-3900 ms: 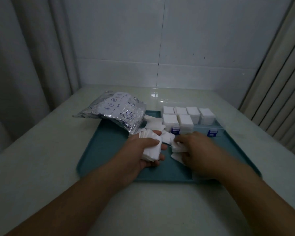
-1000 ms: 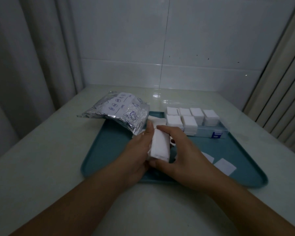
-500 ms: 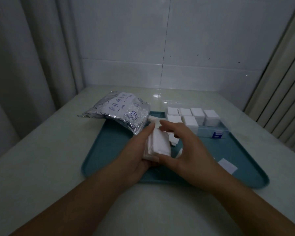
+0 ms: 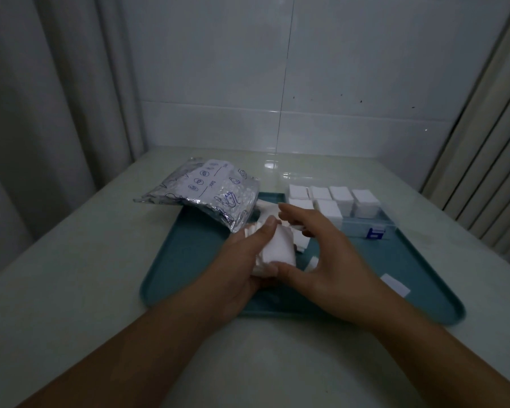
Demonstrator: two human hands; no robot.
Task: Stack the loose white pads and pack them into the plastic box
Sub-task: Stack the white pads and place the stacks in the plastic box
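Squaring up a thick stack of soft white square pads [image 4: 278, 251] over the shallow teal plastic tray [image 4: 189, 260], by the look of it — best done by tapping the edges flush between both palms before any move toward the clear plastic compartment box [image 4: 362, 223] at the tray's far right. Worth keeping the pressure light: fluffy pads like these probably splay or slip sideways if squeezed hard. Left hand [image 4: 242, 266] wrapped round the stack from the left, thumb up along its top edge, grip clenched on the pads. Right hand [image 4: 327, 260] arched over from the right, thumb tip touching the stack's near corner, fingers spread and reaching past its far edge — grip released, steadying rather than grasping. Box already carrying several neat white stacks in its rear compartments, the front right part seemingly free. More loose pads lying just beyond the held stack, one single pad [image 4: 394, 285] flat on the tray near the right wrist. Crinkled silver foil pouch with blue print [image 4: 209, 195] resting across the tray's far left corner and the pale desk [image 4: 71, 290].
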